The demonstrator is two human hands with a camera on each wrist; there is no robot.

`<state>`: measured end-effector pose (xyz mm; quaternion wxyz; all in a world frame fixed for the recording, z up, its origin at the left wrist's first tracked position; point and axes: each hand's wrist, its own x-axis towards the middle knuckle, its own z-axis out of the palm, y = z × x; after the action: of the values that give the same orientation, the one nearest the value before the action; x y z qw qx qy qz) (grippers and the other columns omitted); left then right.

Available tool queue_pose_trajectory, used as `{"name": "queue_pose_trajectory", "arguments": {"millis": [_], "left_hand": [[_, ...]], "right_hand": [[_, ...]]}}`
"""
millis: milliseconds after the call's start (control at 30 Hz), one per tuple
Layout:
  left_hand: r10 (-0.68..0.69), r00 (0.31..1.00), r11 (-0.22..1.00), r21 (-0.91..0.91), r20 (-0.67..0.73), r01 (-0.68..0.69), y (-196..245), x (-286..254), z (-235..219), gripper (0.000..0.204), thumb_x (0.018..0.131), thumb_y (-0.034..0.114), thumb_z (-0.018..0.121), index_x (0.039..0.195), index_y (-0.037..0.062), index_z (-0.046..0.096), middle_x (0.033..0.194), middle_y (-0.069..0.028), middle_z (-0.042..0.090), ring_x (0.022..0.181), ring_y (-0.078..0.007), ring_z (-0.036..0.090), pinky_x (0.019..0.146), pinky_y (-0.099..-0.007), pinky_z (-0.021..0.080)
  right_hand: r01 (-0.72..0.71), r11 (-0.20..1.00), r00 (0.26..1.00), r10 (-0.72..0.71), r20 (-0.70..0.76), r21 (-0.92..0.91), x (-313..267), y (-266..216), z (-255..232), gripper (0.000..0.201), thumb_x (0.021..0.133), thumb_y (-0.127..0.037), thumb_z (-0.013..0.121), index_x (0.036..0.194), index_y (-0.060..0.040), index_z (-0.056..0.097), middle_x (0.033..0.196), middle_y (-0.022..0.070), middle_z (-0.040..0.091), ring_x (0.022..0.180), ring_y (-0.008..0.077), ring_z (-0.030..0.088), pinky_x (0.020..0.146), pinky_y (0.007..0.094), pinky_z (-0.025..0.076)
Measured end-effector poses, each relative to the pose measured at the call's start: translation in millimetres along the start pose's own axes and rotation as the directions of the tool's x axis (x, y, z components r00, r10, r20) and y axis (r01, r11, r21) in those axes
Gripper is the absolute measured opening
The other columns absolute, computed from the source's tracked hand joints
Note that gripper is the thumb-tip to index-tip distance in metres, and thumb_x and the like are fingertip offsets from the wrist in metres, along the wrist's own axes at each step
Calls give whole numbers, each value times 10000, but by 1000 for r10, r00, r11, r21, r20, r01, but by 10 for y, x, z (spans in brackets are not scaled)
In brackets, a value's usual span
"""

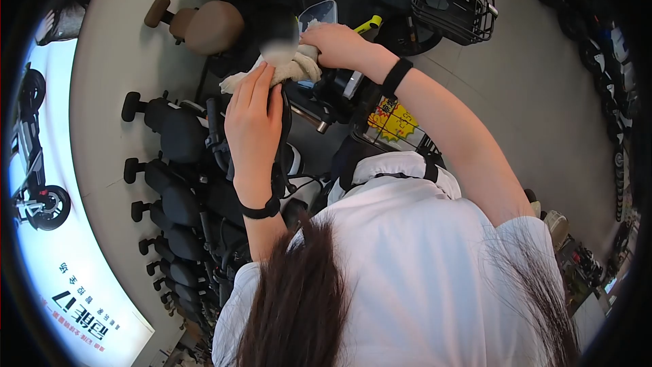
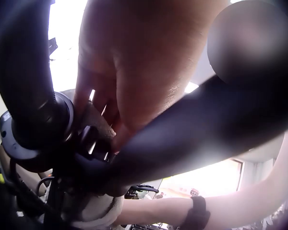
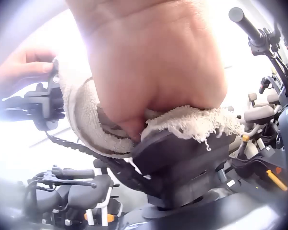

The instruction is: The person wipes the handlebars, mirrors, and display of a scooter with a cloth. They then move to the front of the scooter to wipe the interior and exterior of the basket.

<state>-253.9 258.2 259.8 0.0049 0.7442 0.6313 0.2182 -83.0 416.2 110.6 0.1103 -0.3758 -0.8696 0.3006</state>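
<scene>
A cream cloth (image 1: 299, 68) lies bunched over the handlebar area of a dark two-wheeler. My left hand (image 1: 255, 122) rests on the cloth's left part with its fingers nearly straight; in the left wrist view that hand (image 2: 144, 52) reaches down beside a black handlebar (image 2: 201, 129). My right hand (image 1: 339, 47) grips the cloth near a small rectangular screen or mirror (image 1: 318, 13). In the right wrist view the right hand (image 3: 158, 62) presses into the frayed cloth (image 3: 197, 122), which lies over a dark housing (image 3: 182, 163). Its fingertips are mostly hidden.
A row of black seats (image 1: 180, 136) stands at the left, with a brown seat (image 1: 214, 27) further up. Wire baskets (image 1: 455, 7) are at the upper right. A yellow price tag (image 1: 394, 121) hangs on another basket near the body. A lit display panel (image 1: 102, 299) stands far left.
</scene>
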Motion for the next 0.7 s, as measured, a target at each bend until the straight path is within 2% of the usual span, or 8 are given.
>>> {"name": "queue_pose_trajectory", "arguments": {"millis": [167,267,467,533,567,600,667,700], "left_hand": [[50,998,998,44,-35,-49,-25,-59,-19,333,932,72,705,1265,63,695,1271,-81,706,1126,-288,684,959,-401,542],[102,994,993,65,-40,-99,-18,-46,-29,325,916,58,715,1241,64,707,1256,-74,713,1113,-276,691,945,-400,545],[160,987,987,17,-20,-160,117,-100,-107,267,889,36,726,1155,49,738,1226,-75,725,1131,-272,694,949,-396,547],[166,986,986,-16,-14,-166,152,-161,-117,250,879,29,729,1129,44,745,1220,-76,727,1142,-274,693,956,-394,547],[151,989,988,-35,-6,-151,162,-210,-103,236,872,18,728,1106,39,749,1212,-76,729,1150,-276,692,963,-393,546],[135,991,989,-54,3,-135,174,-255,-81,222,865,8,728,1084,34,752,1205,-77,730,1157,-279,691,970,-393,544],[127,991,990,-68,31,-124,224,-345,-3,212,862,-3,725,1069,32,754,1191,-79,732,1160,-279,690,972,-395,543],[123,991,989,-84,59,-118,243,-382,18,203,860,-13,722,1055,30,755,1177,-81,733,1162,-279,689,975,-397,542]], "right_hand": [[-4,1000,998,5,-56,20,-275,-213,-31,418,801,-87,691,1217,-52,693,1180,150,700,1156,355,650,999,461,520],[-65,996,998,66,-14,60,-409,-316,-92,405,794,-65,687,1197,-34,692,1179,147,701,1152,361,649,995,463,518],[4,992,995,8,-102,124,-844,-378,-215,375,766,5,667,1135,-53,701,1239,98,704,1269,314,607,1087,455,459],[75,997,923,-74,-377,-11,-1034,-216,-46,386,773,65,636,1126,-75,705,1275,54,700,1350,278,559,1161,465,401],[-22,998,946,4,-324,-53,-1128,-150,8,465,779,102,617,1192,-100,687,1333,32,677,1407,266,517,1218,503,342],[-19,998,947,1,-320,-53,-1188,-82,88,465,779,102,617,1192,-100,687,1333,32,677,1407,266,517,1218,503,342],[-101,993,923,114,-368,55,-1259,55,279,552,778,105,619,1279,-125,651,1419,45,631,1440,264,487,1242,544,302],[-67,997,928,71,-365,23,-1249,69,278,554,806,52,608,1321,-149,630,1442,36,610,1438,246,483,1252,544,293]]}}
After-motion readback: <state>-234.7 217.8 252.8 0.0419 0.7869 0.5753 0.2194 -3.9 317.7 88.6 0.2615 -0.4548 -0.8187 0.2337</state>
